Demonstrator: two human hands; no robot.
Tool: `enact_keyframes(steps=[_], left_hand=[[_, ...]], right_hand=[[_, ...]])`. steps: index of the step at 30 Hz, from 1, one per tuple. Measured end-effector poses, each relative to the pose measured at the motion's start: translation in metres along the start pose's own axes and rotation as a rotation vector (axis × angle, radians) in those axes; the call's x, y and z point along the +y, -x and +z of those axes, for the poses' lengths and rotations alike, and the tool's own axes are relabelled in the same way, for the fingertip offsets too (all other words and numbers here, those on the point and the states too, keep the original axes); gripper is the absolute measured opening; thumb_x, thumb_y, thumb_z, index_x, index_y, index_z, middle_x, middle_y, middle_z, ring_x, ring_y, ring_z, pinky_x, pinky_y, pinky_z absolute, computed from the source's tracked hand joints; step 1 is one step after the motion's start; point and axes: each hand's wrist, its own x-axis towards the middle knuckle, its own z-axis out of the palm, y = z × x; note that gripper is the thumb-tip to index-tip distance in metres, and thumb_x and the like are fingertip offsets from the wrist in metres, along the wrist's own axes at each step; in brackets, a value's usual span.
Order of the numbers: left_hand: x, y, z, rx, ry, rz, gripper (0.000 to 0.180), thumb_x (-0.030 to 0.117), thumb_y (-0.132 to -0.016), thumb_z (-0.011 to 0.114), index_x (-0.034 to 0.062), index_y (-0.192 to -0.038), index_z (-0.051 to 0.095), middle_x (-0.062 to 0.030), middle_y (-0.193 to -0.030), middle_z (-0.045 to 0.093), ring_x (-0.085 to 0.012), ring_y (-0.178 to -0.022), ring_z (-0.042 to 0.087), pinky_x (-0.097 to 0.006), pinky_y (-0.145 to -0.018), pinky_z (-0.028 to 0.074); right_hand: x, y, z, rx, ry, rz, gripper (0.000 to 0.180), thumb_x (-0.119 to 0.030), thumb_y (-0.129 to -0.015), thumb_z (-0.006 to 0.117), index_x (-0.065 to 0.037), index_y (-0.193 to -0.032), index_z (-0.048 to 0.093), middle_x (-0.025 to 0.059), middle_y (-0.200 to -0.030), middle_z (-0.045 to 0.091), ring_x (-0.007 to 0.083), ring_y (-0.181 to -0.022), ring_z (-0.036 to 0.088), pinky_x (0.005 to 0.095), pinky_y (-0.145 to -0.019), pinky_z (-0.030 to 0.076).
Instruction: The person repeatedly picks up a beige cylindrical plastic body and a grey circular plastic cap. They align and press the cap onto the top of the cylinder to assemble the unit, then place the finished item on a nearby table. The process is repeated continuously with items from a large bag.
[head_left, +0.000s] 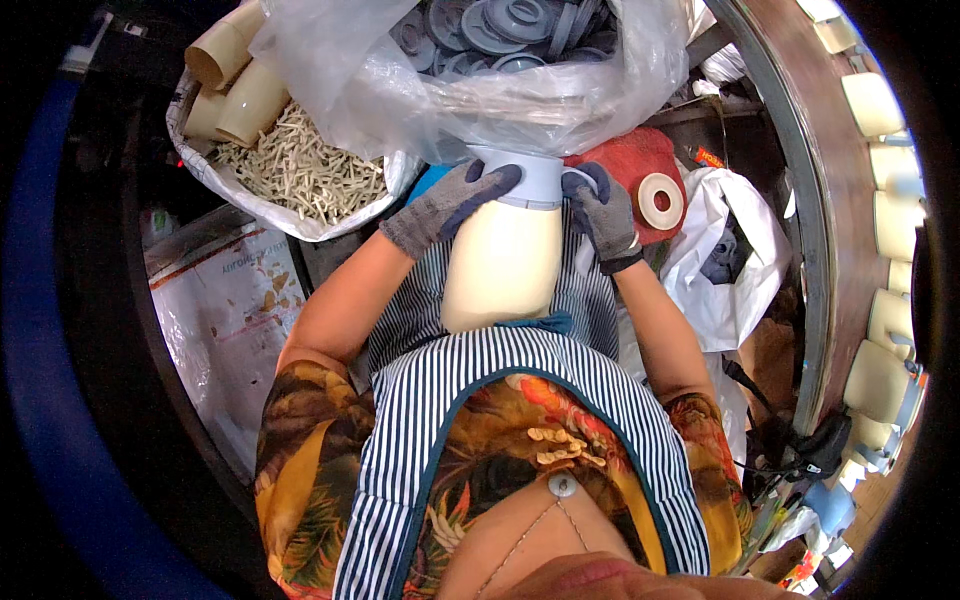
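A long brown desk [830,170] runs along the right side of the view, curved by the lens, and a row of cream containers [873,105] stands at its far edge. In the middle, before the person's striped apron [375,530], there is a cream vessel [503,265], slightly tilted, with a pale blue-grey collar [530,185] at its upper end; the lower end is near the chest part of the apron. The left hand [450,208], in a grey glove, is closed at the left side of the collar, with its thumb lying over the front; its other fingers are mostly hidden. The right hand [604,212], gloved also, has its fingers bent tightly at the opposite side of the collar, so the vessel is held between both hands. How firmly they press, I cannot tell. Just beyond the collar is a large clear plastic bag [590,105] with grey round parts [515,20] inside. To the left, a white sack [290,225] contains thin pale sticks [300,170] and some cream cups [252,103]. Near the right hand, a cream ring [660,202] lies on a red bag [635,150], beside a white bag [740,300].
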Motion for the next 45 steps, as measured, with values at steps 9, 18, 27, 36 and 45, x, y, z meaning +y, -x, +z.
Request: enact_keyframes(steps=[9, 18, 27, 36, 45], left_hand=[[0.041, -0.006, -0.001, 0.025, 0.607, -0.561, 0.069, 0.036, -0.088, 0.069, -0.0033, -0.140, 0.043, -0.0150, -0.133, 0.055, -0.0223, -0.122, 0.053, -0.034, -0.104, 0.042], [0.094, -0.034, -0.047, 0.389, 0.670, -0.198, 0.067, 0.021, -0.078, 0.076, -0.0023, -0.134, 0.049, -0.0156, -0.127, 0.059, -0.0245, -0.117, 0.057, -0.038, -0.104, 0.044], [0.070, -0.186, 0.062, 0.328, 0.033, 0.464, 0.101, 0.036, -0.056, 0.095, 0.0030, -0.138, 0.046, -0.0146, -0.129, 0.060, -0.0270, -0.120, 0.058, -0.039, -0.105, 0.044], [0.019, -0.189, 0.079, 0.234, 0.103, 0.233, 0.102, 0.039, -0.060, 0.092, 0.0027, -0.141, 0.042, -0.0161, -0.135, 0.055, -0.0289, -0.126, 0.054, -0.040, -0.107, 0.043], [0.023, -0.179, 0.004, 0.060, -0.584, 0.296, 0.106, 0.044, -0.061, 0.088, 0.0006, -0.144, 0.038, -0.0210, -0.144, 0.047, -0.0320, -0.133, 0.046, -0.041, -0.112, 0.037]], right_hand=[[-0.008, 0.017, -0.028, -0.152, -0.351, -0.148, 0.043, -0.021, -0.089, 0.066, -0.002, -0.126, 0.057, 0.0083, -0.118, 0.064, 0.0187, -0.109, 0.059, 0.0346, -0.091, 0.047], [0.094, 0.017, -0.102, 0.515, 1.232, -0.406, 0.059, -0.049, -0.082, 0.069, -0.010, -0.126, 0.061, 0.0135, -0.113, 0.065, 0.0368, -0.099, 0.059, 0.0507, -0.094, 0.044], [0.035, 0.084, -0.177, 0.768, -0.229, -0.227, 0.036, -0.018, -0.093, 0.067, 0.001, -0.122, 0.058, 0.0075, -0.120, 0.060, 0.0159, -0.106, 0.055, 0.0316, -0.096, 0.044], [-0.181, 0.082, -0.197, 1.067, 0.721, -1.141, 0.038, -0.020, -0.098, 0.058, 0.003, -0.128, 0.055, 0.0129, -0.125, 0.060, 0.0226, -0.108, 0.059, 0.0363, -0.097, 0.046], [-0.089, -0.046, -0.130, 0.343, 0.913, -0.743, 0.037, -0.018, -0.097, 0.059, 0.003, -0.127, 0.057, 0.0128, -0.126, 0.061, 0.0231, -0.108, 0.061, 0.0316, -0.095, 0.048]])
